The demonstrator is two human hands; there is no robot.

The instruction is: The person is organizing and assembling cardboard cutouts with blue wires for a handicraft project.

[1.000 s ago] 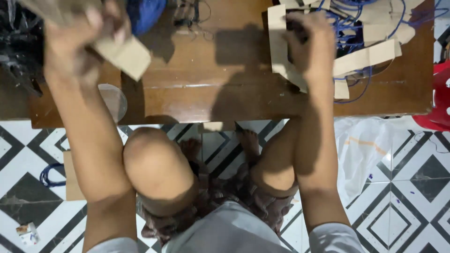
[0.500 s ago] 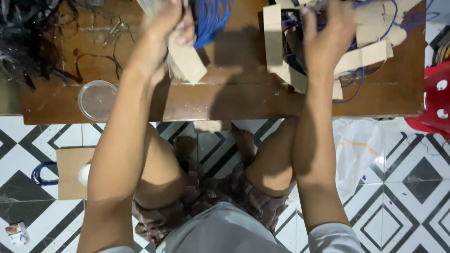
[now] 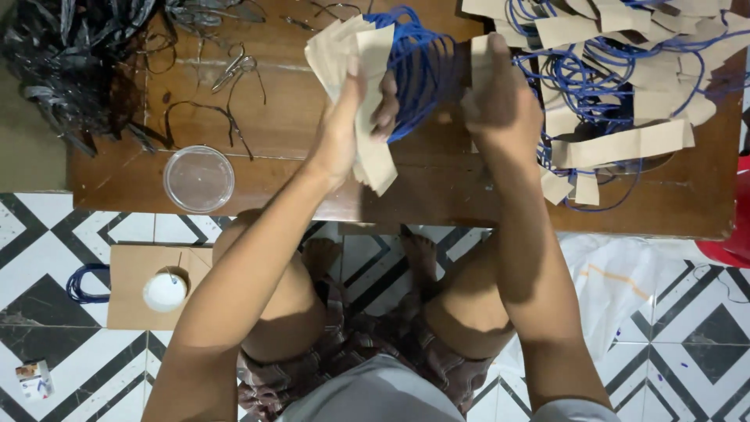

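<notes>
Over the wooden table (image 3: 258, 117), two hands grip one blue cable coil (image 3: 418, 66).

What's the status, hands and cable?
Left hand grips stack of brown paper strips. Right hand holds blue cable coil above wooden table. Nothing in the way between them.

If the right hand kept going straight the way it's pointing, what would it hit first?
The right hand points away from the body, up the wooden table. First in line would likely be the tan paper strip at its fingertips, then the pile of blue cable and paper strips; depth is unclear.
</notes>
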